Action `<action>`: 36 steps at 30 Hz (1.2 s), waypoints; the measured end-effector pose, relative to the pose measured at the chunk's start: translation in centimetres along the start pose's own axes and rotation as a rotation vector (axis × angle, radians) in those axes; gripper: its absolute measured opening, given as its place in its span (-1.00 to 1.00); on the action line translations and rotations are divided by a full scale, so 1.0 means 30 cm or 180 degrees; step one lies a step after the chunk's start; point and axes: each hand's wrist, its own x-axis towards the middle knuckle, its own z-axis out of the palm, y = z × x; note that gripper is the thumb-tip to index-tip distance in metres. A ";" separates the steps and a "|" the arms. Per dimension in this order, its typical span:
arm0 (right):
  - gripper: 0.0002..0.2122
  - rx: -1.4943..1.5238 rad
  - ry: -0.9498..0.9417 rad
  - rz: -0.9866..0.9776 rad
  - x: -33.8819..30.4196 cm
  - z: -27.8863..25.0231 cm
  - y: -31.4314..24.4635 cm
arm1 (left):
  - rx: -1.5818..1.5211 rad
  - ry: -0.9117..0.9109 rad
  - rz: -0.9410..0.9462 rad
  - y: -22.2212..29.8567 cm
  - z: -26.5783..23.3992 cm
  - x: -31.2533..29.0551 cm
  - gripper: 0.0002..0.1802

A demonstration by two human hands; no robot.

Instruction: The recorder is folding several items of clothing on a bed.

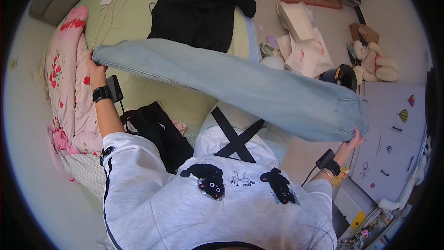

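Note:
A pair of light blue jeans (222,76) is stretched out in the air between my two hands, slanting down to the right. At its left end, my left hand (95,70) is closed on the corner of the denim. My right hand (350,146) grips the lower corner of the right end, its fingertips over the edge. The legs look laid together lengthwise. Behind the jeans, a black garment (194,18) lies spread on the bed, its near part covered by the denim. Another black garment (159,132) lies crumpled on the bed by my left arm.
Thin wire hangers (110,25) and a small white object (106,0) rest on the green bed cover (138,83). A pink floral quilt (69,74) is heaped at left. White bags (305,48), a plush toy (370,62) and a white cabinet (391,129) stand at right.

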 end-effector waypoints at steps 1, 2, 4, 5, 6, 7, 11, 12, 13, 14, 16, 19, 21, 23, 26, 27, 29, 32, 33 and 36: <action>-0.38 0.0196 -0.0014 -0.0074 -0.015 -0.020 -0.027 | 0.0004 -0.0014 -0.0003 -0.003 -0.037 0.032 -0.67; -0.38 0.0388 -0.0072 -0.0132 -0.018 -0.022 -0.034 | 0.0115 0.0045 0.0093 -0.009 -0.131 0.096 -0.67; -0.36 0.0350 -0.0552 -0.0129 -0.017 -0.046 0.028 | 0.0502 -0.0191 0.0139 -0.104 -0.269 0.162 -0.65; -0.34 0.0315 -0.1023 -0.0109 -0.019 -0.067 0.086 | 0.0786 -0.0469 0.0122 -0.167 -0.349 0.171 -0.64; -0.37 0.0270 -0.1210 0.0430 0.025 -0.066 0.222 | 0.1415 -0.0831 0.0479 -0.100 -0.550 0.237 -0.66; -0.40 0.0123 -0.1144 0.0629 0.035 -0.144 0.303 | 0.1221 -0.0686 -0.0491 -0.234 -0.484 0.218 -0.63; -0.47 -0.0062 -0.1146 0.1126 -0.028 -0.212 0.517 | 0.2107 -0.0547 -0.0969 -0.325 -0.442 0.040 -0.42; -0.48 -0.0068 -0.0906 0.1473 -0.037 -0.210 0.558 | 0.2783 -0.0620 -0.0735 -0.312 -0.423 0.023 -0.36; -0.48 -0.0084 -0.0948 0.1504 -0.031 -0.205 0.591 | 0.3448 -0.0677 -0.0501 -0.300 -0.405 0.005 -0.30; -0.49 -0.0184 -0.0916 0.1661 -0.005 -0.203 0.619 | 0.3442 -0.0634 -0.0492 -0.286 -0.366 -0.029 -0.30; -0.49 -0.0297 -0.0948 0.1866 0.046 -0.187 0.652 | 0.4434 -0.0427 -0.0320 -0.220 -0.287 -0.100 -0.15; -0.34 -0.0419 -0.0771 0.2043 0.148 -0.235 0.678 | 0.4983 -0.0904 -0.0342 -0.210 -0.292 -0.104 -0.08; -0.60 -0.1190 -0.1883 0.0921 0.248 -0.348 0.722 | 0.5103 -0.1708 -0.1218 -0.229 -0.213 -0.123 -0.13; -0.60 -0.1313 -0.2078 0.0851 0.239 -0.294 0.679 | 0.5074 -0.1573 -0.1227 -0.203 -0.268 -0.156 -0.21; -0.58 -0.1069 -0.1887 0.1158 0.257 -0.261 0.627 | 0.4823 -0.1547 -0.1058 -0.203 -0.314 -0.132 -0.37; -0.57 -0.0672 -0.1564 0.1540 0.263 -0.258 0.616 | 0.4590 -0.1576 -0.0845 -0.199 -0.319 -0.106 -0.44; -0.57 -0.0211 -0.1179 0.1994 0.270 -0.219 0.545 | 0.4753 -0.1301 -0.0544 -0.181 -0.321 -0.065 -0.49; -0.56 0.0275 -0.0843 0.2255 0.240 -0.169 0.419 | 0.4528 -0.0925 -0.0227 -0.120 -0.371 0.014 -0.52; -0.56 0.0304 -0.0879 0.2073 0.226 -0.163 0.391 | 0.4159 -0.0859 -0.0213 -0.110 -0.394 0.042 -0.51; -0.53 -0.2547 -0.2387 -0.0858 0.105 -0.199 0.346 | 0.5795 -0.1358 0.0540 -0.137 -0.440 0.093 -0.49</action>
